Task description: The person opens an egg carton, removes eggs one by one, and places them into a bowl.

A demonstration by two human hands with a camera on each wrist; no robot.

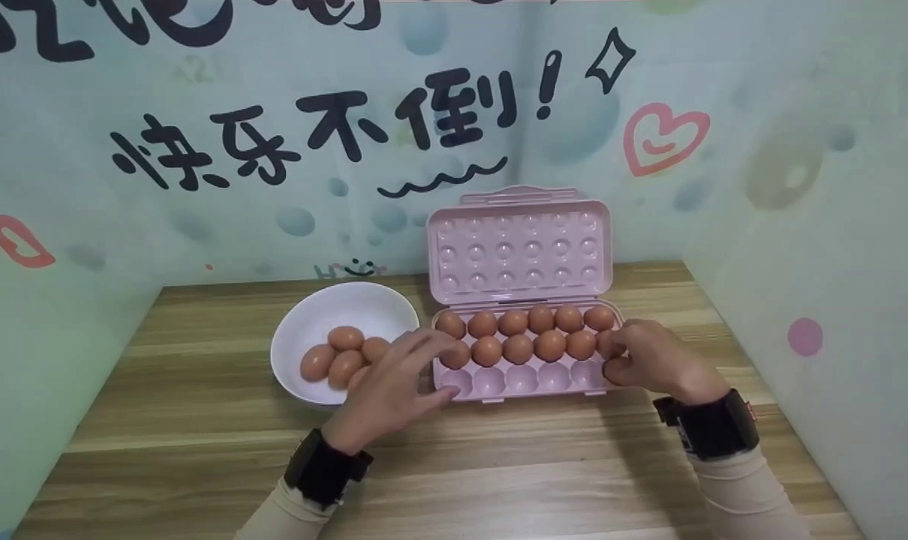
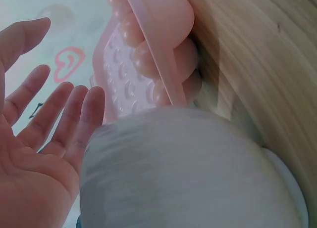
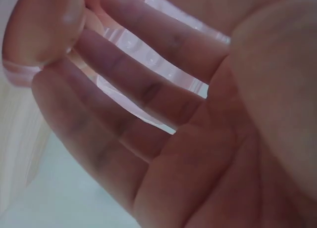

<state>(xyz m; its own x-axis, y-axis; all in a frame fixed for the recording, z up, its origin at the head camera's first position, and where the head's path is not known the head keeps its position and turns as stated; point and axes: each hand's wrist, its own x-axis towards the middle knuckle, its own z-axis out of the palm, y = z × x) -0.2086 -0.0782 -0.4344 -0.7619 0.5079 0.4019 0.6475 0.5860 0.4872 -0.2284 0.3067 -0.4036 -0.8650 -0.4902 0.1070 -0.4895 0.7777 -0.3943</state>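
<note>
A pink egg carton (image 1: pixel 491 395) stands with its lid raised, two rows of brown eggs (image 1: pixel 518 349) in its back and middle cups. At its right end my right hand (image 1: pixel 660 360) curls its fingers round an egg (image 3: pixel 42 27) by the front corner; the fingers partly cover the cups there. In the right wrist view, my fingertips touch that egg. My left hand (image 1: pixel 394 382) hovers at the carton's left end, over the bowl's right side, thumb and fingers apart. The left wrist view shows nothing in this hand (image 2: pixel 39 163).
A white bowl (image 1: pixel 289 337) with several brown eggs stands left of the carton, partly behind my left hand. The wooden table (image 1: pixel 514 472) meets a printed wall covering (image 1: pixel 221 225) at its back and sides. The raised carton lid (image 1: pixel 520 251) stands close to the back wall.
</note>
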